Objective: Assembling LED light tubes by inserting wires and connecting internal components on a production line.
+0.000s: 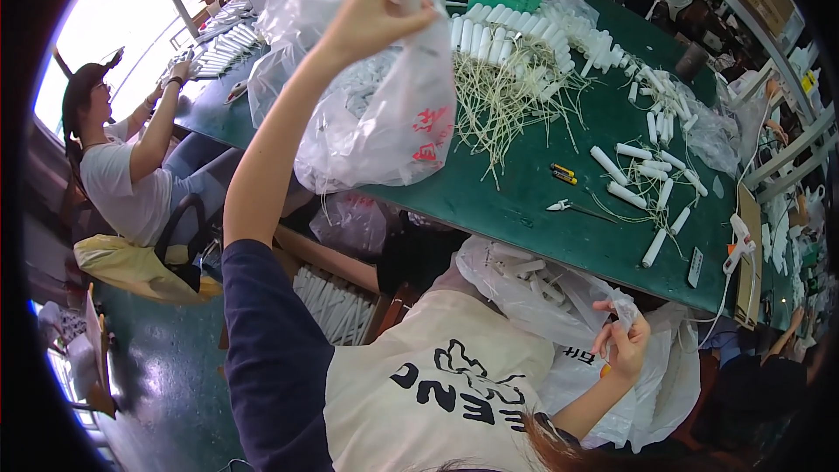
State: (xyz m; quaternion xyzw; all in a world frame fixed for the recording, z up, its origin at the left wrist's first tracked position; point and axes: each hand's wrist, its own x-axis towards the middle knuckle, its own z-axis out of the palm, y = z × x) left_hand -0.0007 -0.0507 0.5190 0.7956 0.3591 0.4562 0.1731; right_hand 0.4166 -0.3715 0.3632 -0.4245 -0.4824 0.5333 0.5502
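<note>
Right hand (622, 343), nearest: grip pinched on the edge of a clear bag (533, 288) in the lap, partly filled with white tubes. Left hand (371, 22), raised: grip closed on a fuller bag (384, 122) above the green surface (524, 201). Beyond, many loose tubes (647, 170) remain unbagged.

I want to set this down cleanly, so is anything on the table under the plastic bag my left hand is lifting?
Nothing visible blocks it. The left hand grips the white plastic bag of white tubes at its top, and its bottom already rests on the green table. The loose cord pile lies just beside it.
</note>
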